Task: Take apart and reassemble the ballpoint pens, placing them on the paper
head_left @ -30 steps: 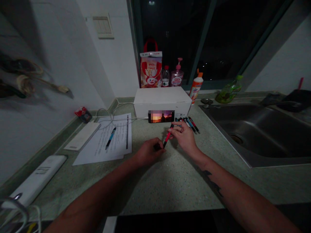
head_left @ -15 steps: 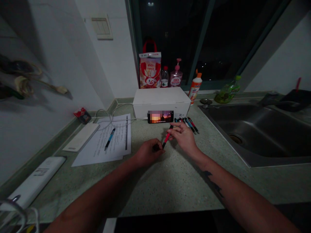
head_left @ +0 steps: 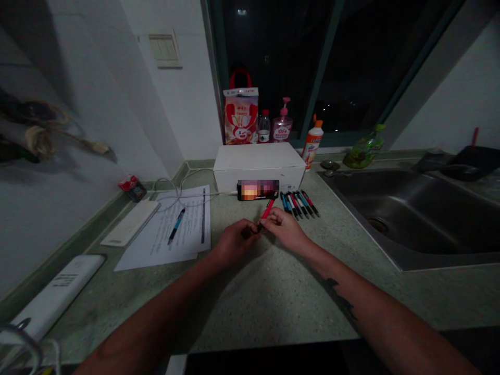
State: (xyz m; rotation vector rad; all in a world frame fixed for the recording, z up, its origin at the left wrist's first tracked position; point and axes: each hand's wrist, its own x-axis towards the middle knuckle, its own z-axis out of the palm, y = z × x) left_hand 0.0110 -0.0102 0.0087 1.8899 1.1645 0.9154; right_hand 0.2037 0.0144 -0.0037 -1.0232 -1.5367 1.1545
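Note:
A red and black pen (head_left: 268, 209) is held tilted above the counter, its top end pointing away from me. My right hand (head_left: 287, 228) pinches it around the lower half. At its dark lower end, the thumb and fingertips of my left hand (head_left: 236, 240) are closed, partly hiding the tip. Several pens (head_left: 299, 204) lie side by side just right of my right hand, in blue, red, white and black. Another blue and black pen (head_left: 177, 226) rests on the printed sheets (head_left: 156, 249) to the left.
Behind my hands, a phone (head_left: 258, 191) with a lit screen leans on a white box (head_left: 260, 156). A cable (head_left: 199, 198) runs left from it. A steel sink (head_left: 390, 260) is at right. White power banks (head_left: 130, 224) and a red-black packet (head_left: 132, 187) lie left.
My right hand has slid down the pen toward its lower end, moving closer to my left hand. More of the pens in the row now show.

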